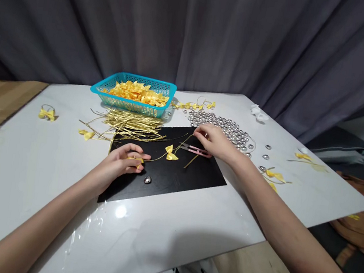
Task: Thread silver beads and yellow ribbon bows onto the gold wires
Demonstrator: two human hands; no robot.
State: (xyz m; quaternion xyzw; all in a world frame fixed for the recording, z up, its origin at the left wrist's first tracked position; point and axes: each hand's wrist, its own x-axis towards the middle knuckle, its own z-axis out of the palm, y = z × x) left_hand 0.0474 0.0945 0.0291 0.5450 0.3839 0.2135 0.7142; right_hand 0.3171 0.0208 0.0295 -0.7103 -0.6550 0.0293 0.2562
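Note:
My left hand (124,160) rests on a black mat (176,176), its fingers curled around a small yellow ribbon bow (138,161). A gold wire runs from it to another yellow bow (170,153) lying on the mat. My right hand (213,141) reaches to the mat's far edge, fingers closed at the end of a gold wire, beside pink scissors (196,150). A silver bead (147,180) lies on the mat near my left hand.
A turquoise basket (108,85) of yellow bows stands at the back. Gold wire strips (133,125) lie in front of it. A heap of silver beads (223,127) sits behind my right hand. Loose bows and beads dot the white table (30,170).

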